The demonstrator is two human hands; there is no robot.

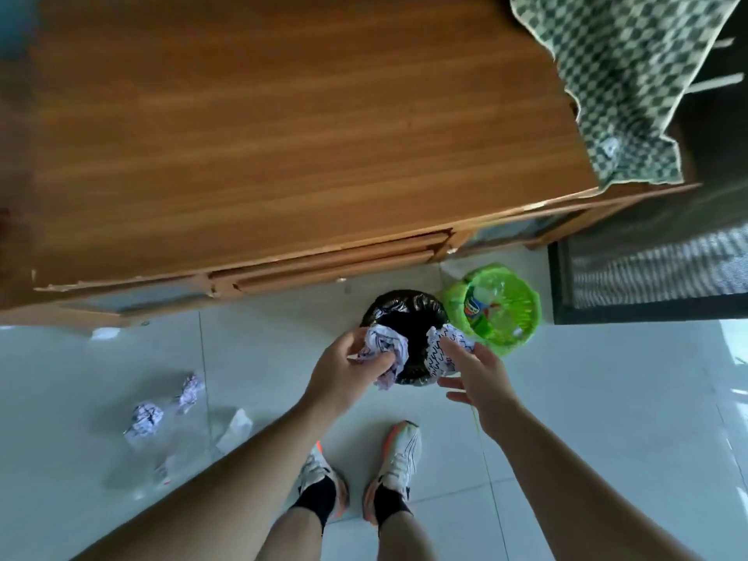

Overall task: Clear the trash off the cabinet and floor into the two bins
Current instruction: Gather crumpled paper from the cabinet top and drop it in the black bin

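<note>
Here the left hand (344, 368) grips a paper wad (384, 350) over the black bin (404, 313); the right hand (479, 376), fingers spread, touches another wad (443, 350); beside the bin stands a green bin (526, 313); left of it, two wads (143, 419) on the floor (587, 398).

Soft, even daylight fills the scene — bright enough, with no hard shadows. The glossy floor tiles (587, 398) catch pale glare at the right edge, and the light seems to come from that side. The whole view is slightly soft with motion blur. Wide-angle distortion bends the cabinet (283, 135) edges — the top left corner smears into a dim blur.
</note>
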